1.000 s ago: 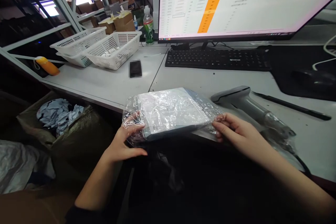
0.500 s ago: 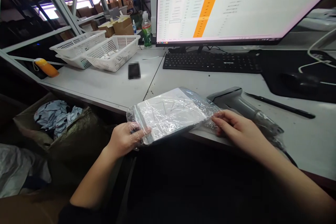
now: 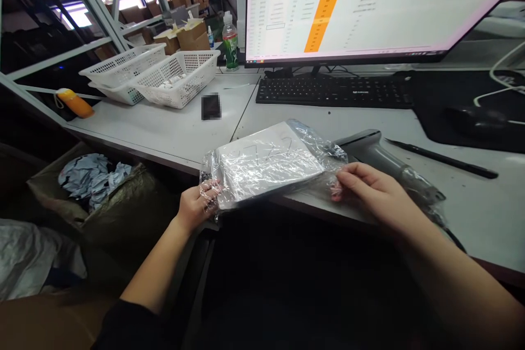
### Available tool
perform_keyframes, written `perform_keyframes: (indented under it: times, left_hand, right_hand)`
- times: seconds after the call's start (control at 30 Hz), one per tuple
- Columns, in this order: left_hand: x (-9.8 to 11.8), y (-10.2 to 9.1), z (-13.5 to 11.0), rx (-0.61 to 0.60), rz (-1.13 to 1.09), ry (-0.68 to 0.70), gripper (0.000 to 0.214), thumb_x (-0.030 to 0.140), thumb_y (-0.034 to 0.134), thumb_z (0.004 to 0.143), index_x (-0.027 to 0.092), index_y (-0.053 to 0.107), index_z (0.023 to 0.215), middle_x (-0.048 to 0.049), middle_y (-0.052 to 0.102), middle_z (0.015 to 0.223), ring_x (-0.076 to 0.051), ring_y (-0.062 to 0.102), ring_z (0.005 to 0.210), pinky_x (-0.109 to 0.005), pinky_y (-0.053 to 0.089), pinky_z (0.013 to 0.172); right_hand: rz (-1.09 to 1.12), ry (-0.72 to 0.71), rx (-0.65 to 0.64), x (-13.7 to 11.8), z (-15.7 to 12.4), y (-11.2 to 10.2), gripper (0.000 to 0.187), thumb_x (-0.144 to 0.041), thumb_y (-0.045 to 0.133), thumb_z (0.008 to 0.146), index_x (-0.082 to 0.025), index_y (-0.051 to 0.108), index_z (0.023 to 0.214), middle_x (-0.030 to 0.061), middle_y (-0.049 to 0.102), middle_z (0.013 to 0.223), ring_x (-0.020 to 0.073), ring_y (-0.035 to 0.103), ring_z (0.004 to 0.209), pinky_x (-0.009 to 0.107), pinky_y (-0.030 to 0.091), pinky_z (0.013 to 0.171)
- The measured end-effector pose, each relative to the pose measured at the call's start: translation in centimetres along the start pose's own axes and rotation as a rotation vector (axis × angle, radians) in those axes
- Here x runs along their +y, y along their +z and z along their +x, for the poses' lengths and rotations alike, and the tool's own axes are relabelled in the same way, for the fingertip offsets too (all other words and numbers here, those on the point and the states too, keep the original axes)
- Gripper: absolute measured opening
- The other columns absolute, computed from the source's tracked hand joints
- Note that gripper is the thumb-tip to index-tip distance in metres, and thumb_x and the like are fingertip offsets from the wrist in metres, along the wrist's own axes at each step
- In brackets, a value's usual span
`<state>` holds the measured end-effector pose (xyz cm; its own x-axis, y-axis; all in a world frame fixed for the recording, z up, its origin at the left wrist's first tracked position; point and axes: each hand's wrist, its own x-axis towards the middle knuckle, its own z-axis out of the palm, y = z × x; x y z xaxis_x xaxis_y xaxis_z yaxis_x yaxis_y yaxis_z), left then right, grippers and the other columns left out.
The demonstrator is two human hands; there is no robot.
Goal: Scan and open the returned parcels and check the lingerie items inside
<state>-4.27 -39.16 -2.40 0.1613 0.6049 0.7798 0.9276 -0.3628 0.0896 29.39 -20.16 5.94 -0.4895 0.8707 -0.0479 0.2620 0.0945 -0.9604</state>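
A flat grey-white item in a crinkly clear plastic bag (image 3: 268, 164) lies tilted across the front edge of the grey desk (image 3: 172, 131). My left hand (image 3: 199, 205) grips the bag's left end, fingers closed around it below the desk edge. My right hand (image 3: 371, 191) pinches the bag's loose right end, fingers closed on the plastic. Just behind my right hand lies a grey handheld barcode scanner (image 3: 381, 161) on its side.
A black keyboard (image 3: 334, 92) sits under a large monitor (image 3: 369, 5) showing a spreadsheet. A black pen (image 3: 441, 158) and mouse pad (image 3: 467, 109) are right. White baskets (image 3: 176, 76), a small dark object (image 3: 211, 106), a bottle (image 3: 230, 41) and an orange item (image 3: 74, 103) stand left. A scrap-filled box (image 3: 94, 186) sits below.
The bagged item has moved up and a little farther onto the desk. My left hand shifted from under the bag's corner to gripping its left end; my right hand kept its pinch.
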Motion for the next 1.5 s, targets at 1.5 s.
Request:
perform_keyframes:
  times: [1.5]
  left_hand:
    - [0.8, -1.1, 8.3, -0.111, -0.173, -0.462, 0.088, 0.05, 0.089, 0.063, 0.02, 0.053, 0.137, -0.0158, 0.065, 0.131, -0.035, 0.064, 0.121, -0.046, 0.054, 0.1]
  right_hand:
    - [-0.136, -0.459, 0.006, -10.6, 2.7, 1.2, 0.022, -0.045, 0.065, 0.091, -0.026, 0.057, 0.084, -0.0022, 0.061, 0.066, 0.014, 0.056, 0.056, 0.029, 0.047, 0.059]
